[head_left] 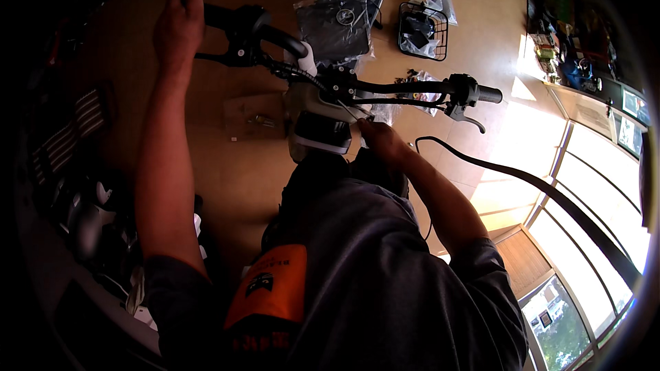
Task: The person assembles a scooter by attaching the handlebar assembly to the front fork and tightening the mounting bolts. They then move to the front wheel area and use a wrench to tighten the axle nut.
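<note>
While the person stood over the front of a two-wheeler, the left hand (177,27) was closed tight around the left grip (213,15) of the black handlebar (405,87), arm stretched out straight, as if to hold the steering steady. The right hand (382,141) sat close in at the middle, fingers curled against the pale housing (320,124) just below the bar's clamp; whether those fingers pinched a small fastener or only pressed on the cover I could not tell, since the fingertips were tucked under. The right grip (489,94) and its brake lever (471,121) stuck out free, untouched. A black cable (481,163) looped away from near the right wrist toward the bright windows.

On the wooden floor (227,165) beyond the bar lay a clear bag of dark parts (337,27), a wire basket (422,30) with more bags in it, and a few small loose pieces of hardware (260,121).

To my eye the work stood at fitting or fixing the centre housing to the bar, one hand bracing and the other working. The next move would seem to call for a fine touch from the right fingers while the left kept the bar from swinging.
</note>
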`<state>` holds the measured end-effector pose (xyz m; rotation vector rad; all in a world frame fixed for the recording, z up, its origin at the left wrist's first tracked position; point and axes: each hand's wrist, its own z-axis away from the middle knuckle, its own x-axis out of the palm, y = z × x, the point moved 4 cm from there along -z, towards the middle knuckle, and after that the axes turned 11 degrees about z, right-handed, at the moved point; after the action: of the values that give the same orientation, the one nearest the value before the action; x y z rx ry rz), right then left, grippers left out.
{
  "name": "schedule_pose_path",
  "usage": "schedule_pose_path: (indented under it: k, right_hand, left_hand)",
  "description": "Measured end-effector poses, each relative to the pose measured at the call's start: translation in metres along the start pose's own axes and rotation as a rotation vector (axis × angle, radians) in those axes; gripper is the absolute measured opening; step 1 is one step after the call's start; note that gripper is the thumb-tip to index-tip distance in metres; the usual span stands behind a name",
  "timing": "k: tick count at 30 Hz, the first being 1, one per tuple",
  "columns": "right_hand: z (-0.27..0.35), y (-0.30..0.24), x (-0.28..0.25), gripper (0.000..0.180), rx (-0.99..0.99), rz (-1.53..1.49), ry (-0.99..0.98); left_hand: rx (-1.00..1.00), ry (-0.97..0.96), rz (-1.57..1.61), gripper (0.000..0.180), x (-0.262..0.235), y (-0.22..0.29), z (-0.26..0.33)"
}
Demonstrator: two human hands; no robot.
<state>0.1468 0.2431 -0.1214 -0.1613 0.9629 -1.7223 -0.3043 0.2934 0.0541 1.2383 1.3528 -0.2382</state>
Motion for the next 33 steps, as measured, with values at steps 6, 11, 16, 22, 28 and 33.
schedule_pose_path:
  k: [6,11,16,22,28,33]
  right_hand:
    - [0.017,-0.021,-0.019,0.054,0.026,-0.322,-0.088]
    - [0.005,-0.015,-0.012,0.054,0.091,-0.355,-0.140]
    - [0.002,-0.015,-0.027,0.061,0.014,-0.147,-0.107]
    - [-0.026,-0.001,-0.053,0.069,-0.132,0.245,-0.060]
    - [-0.010,-0.006,-0.033,0.055,-0.107,0.147,0.066]
    - [0.000,-0.024,-0.030,0.053,-0.111,0.097,0.076]
  left_hand:
    - [-0.059,-0.027,-0.004,0.047,0.003,-0.001,-0.001]
    - [0.094,-0.025,-0.050,0.046,0.005,-0.015,-0.004]
    - [0.050,-0.029,-0.025,0.045,0.005,-0.007,-0.002]
    - [0.109,-0.005,-0.053,0.047,0.008,-0.022,-0.004]
    - [0.062,-0.008,-0.005,0.047,0.009,-0.010,-0.005]
    - [0.070,-0.043,-0.052,0.047,0.018,-0.018,-0.014]
